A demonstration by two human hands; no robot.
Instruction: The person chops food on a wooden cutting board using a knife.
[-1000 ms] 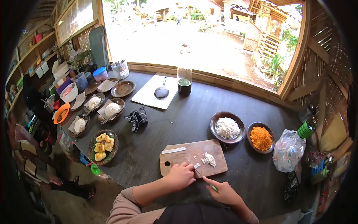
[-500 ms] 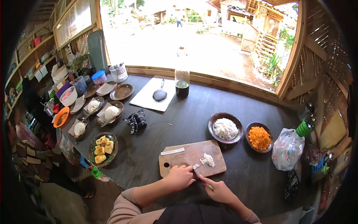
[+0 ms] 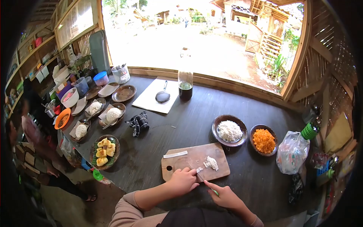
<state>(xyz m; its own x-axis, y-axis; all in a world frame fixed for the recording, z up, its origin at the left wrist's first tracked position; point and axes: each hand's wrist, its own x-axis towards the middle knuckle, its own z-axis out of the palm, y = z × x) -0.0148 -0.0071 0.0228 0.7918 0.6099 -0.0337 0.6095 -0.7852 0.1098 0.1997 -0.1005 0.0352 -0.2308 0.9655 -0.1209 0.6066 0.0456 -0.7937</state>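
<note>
My right hand (image 3: 224, 196) is closed round the green handle of a knife (image 3: 214, 191), whose thin blade points toward my left fingers. With bent fingers, my left hand (image 3: 183, 180) presses a small white piece (image 3: 199, 170) onto the wooden cutting board (image 3: 185, 161); I cannot make out what food it is. A pile of finely cut white bits (image 3: 210, 163) lies just right of the blade. Farther up the board rests an uncut white strip (image 3: 175, 154). Beyond it stand a bowl of white shreds (image 3: 230, 131) and a bowl of orange shreds (image 3: 263, 140).
A plate of yellow pieces (image 3: 105, 151), a dark checked cloth (image 3: 139, 123) and plates of rice (image 3: 114, 114) are on the left. A bottle of dark liquid (image 3: 185, 90) stands near the window ledge. At right sits a plastic bag (image 3: 292, 152). Another person (image 3: 38, 140) stands at left.
My right hand has shifted slightly right and down, drawing the knife a little back from my left fingers. My left hand has barely moved. The person at left has moved somewhat.
</note>
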